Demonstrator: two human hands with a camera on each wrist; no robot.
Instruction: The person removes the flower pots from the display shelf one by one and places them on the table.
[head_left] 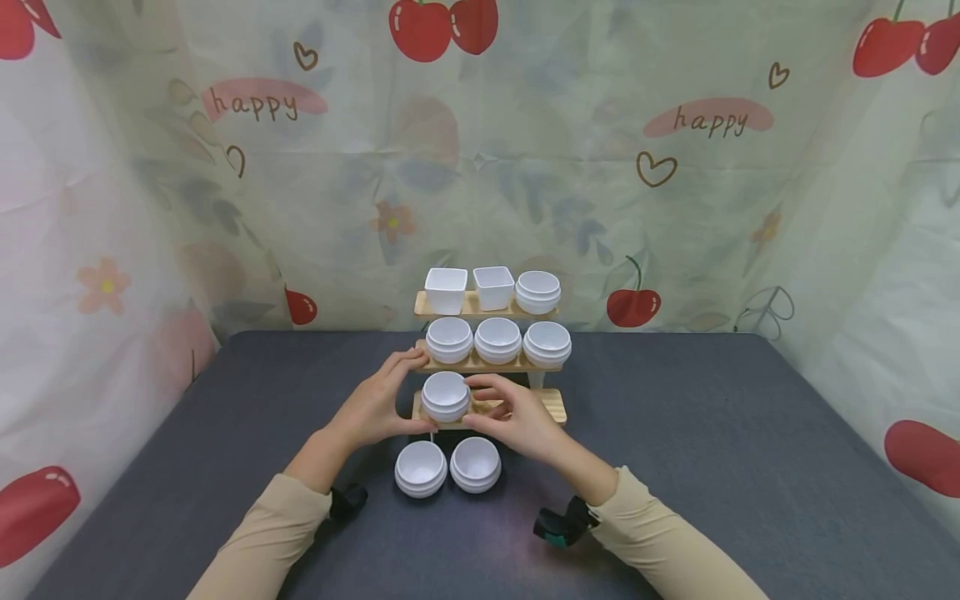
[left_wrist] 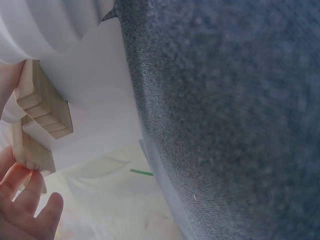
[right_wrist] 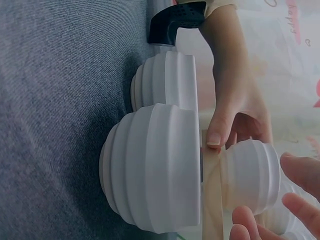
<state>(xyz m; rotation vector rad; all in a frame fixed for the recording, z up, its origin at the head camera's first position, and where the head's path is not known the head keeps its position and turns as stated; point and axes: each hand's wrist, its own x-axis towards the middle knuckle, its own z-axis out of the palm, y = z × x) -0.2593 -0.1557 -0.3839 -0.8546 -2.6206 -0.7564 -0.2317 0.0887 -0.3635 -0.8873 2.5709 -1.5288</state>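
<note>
Apparently seating white pot (head_left: 446, 397) on bottom tier (head_left: 553, 406); bracing stand (left_wrist: 95, 105) with left grip (head_left: 370, 406) spread, right grip (head_left: 522, 420) parted beside pot; next, likely lift front pot (head_left: 476, 468).

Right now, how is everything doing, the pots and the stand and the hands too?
Two table pots: upright, look empty, side by side
Bottom-shelf pot: upright, looks empty
Three middle-shelf pots: upright, look empty
Two square pots: upright on the top shelf
Round top-shelf pot: upright, looks empty
Wooden stand: standing upright
Left hand: touching the wooden stand
Right hand: beside the bottom-shelf pot; touching or not, I can't tell
</note>
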